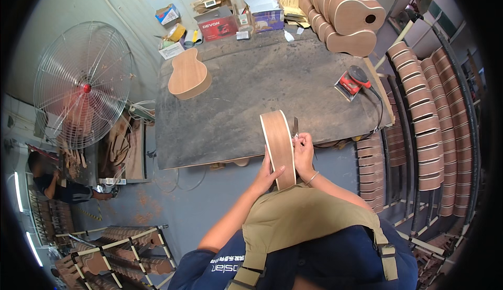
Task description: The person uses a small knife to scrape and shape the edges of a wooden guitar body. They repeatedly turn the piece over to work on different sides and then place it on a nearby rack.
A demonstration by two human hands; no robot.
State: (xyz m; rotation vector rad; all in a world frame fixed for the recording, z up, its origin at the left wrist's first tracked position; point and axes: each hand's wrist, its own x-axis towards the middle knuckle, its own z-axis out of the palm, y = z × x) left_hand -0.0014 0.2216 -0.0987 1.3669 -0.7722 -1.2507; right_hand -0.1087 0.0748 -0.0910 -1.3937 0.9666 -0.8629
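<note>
A wooden ukulele or small guitar body [277,138] stands on edge before my chest, its curved side with pale edge binding facing up. My left hand [268,173] grips it, with the thumb lying across the side and the other fingers along the left edge. My right hand [304,156] is closed around a small knife [296,126] whose thin blade points up and away beside the body's right edge. The knife's handle is mostly hidden by my fingers. The lower end of the body meets my khaki apron [309,214].
A dark workbench [236,93] carries another instrument body [189,75], a red corded sander [352,83], stacked bodies [340,17] and boxes [217,25]. Racks of bodies [419,117] line the right. At left are a large fan [84,85] and another person [57,180].
</note>
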